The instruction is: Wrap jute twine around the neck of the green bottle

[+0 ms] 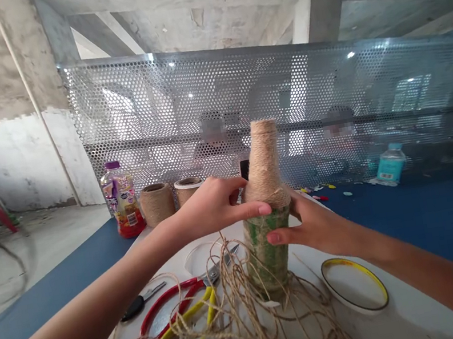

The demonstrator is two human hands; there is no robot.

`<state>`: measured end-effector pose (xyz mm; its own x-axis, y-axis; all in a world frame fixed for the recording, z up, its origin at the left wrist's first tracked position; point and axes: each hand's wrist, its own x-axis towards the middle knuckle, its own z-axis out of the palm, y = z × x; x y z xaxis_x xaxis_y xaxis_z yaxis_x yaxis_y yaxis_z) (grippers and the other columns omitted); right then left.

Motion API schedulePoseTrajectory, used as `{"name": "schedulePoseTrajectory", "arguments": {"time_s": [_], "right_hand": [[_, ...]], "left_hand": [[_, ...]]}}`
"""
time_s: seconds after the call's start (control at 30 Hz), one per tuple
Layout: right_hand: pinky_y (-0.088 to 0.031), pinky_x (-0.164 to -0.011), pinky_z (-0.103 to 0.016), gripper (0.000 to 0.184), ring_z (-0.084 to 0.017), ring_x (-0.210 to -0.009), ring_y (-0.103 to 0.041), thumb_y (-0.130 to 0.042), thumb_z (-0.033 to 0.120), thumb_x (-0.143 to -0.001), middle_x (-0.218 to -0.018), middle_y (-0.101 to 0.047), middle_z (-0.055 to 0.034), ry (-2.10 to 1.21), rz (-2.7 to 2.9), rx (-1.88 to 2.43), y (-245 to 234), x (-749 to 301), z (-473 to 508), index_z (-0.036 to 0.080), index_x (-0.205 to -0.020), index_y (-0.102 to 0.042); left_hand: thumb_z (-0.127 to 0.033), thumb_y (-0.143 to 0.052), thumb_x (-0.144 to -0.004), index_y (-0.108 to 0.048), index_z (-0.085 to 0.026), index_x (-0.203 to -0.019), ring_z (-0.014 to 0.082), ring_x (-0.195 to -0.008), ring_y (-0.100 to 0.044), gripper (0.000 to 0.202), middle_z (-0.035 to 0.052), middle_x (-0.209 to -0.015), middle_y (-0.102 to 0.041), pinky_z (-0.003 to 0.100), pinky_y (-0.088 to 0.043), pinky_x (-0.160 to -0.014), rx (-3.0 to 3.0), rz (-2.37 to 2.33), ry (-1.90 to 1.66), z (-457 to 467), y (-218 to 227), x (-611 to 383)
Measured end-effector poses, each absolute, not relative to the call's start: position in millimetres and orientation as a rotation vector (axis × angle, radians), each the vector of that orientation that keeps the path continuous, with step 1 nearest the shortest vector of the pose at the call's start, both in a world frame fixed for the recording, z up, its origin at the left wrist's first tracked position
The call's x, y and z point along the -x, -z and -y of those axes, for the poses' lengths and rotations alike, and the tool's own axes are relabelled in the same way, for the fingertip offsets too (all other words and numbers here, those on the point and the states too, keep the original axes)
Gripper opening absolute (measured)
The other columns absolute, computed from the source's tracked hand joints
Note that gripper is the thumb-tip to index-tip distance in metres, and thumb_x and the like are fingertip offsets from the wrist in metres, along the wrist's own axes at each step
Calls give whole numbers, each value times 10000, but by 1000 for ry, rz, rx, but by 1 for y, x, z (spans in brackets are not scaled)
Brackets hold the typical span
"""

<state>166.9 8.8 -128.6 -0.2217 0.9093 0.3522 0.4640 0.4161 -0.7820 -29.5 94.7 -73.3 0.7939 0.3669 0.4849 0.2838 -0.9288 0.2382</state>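
A green bottle (268, 249) stands upright on the white board, its neck and shoulder wound in tan twine (265, 157). My left hand (219, 205) is closed round the bottle's left side, thumb across the front at the lower edge of the winding. From the right, my right hand (309, 225) grips the bottle a little lower, thumb on the green part. The far fingers of both hands are hidden behind it. A loose tangle of twine (251, 316) lies in front of the bottle and spreads left over the tools.
Red-handled scissors (171, 306), yellow-handled pliers (192, 325) and a small black-handled tool (139, 305) lie at left. A tape roll (354, 284) is at right. Behind stand twine spools (157, 204), a drink bottle (122, 201) and a blue-labelled bottle (391, 165). Two people sit beyond the perforated metal screen (146, 107).
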Motion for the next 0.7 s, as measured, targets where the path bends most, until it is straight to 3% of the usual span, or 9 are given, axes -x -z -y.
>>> {"name": "schedulePoseTrajectory", "arguments": {"time_s": [0.13,0.27,0.33,0.43,0.6,0.7], "right_hand": [[-425,-1031,-457,721,-253,-1277,-455,-656,359,-835,-1441,-409,-83,-931,1940,950,125,-180,-16,300,-1437,-263],[-343,-1095,-506,795,-281,-1358,-344,-715,396,-771,-1481,-353,-66,-700,2043,1097,124,-181,-15,319,-1431,-279],[-363,-1077,-520,793,-292,-1333,-375,-751,406,-727,-1451,-386,-62,-596,1995,1178,126,-177,-12,324,-1394,-330],[-460,-993,-493,676,-267,-1242,-487,-700,382,-787,-1398,-448,-74,-677,1863,1202,129,-169,-9,313,-1360,-349],[-424,-1052,-454,667,-239,-1283,-460,-660,314,-838,-1425,-436,-77,-888,1916,1040,125,-175,-10,288,-1398,-299],[-419,-1059,-449,622,-238,-1307,-438,-596,329,-885,-1451,-410,-80,-974,1971,955,120,-184,-12,290,-1413,-271]], "left_hand": [[-586,-617,-768,-558,-144,-759,62,-469,-323,446,-70,-518,-369,201,-224,-434,-2804,-443,-733,-100,71,33],[-569,-608,-785,-566,-144,-763,61,-466,-315,427,-70,-511,-360,202,-218,-432,-2824,-443,-694,-100,69,34],[-570,-612,-781,-565,-143,-750,59,-460,-316,431,-71,-505,-361,202,-221,-432,-2835,-463,-713,-98,69,34],[-567,-608,-786,-589,-138,-767,58,-454,-314,430,-72,-500,-364,204,-215,-429,-2842,-466,-722,-97,69,35],[-533,-650,-771,-645,-147,-1013,66,-476,-318,456,-74,-527,-370,205,-223,-443,-2836,-384,-695,-106,69,38],[-524,-632,-791,-649,-138,-1027,67,-477,-305,453,-76,-521,-349,206,-226,-448,-2830,-369,-672,-110,69,39]]}}
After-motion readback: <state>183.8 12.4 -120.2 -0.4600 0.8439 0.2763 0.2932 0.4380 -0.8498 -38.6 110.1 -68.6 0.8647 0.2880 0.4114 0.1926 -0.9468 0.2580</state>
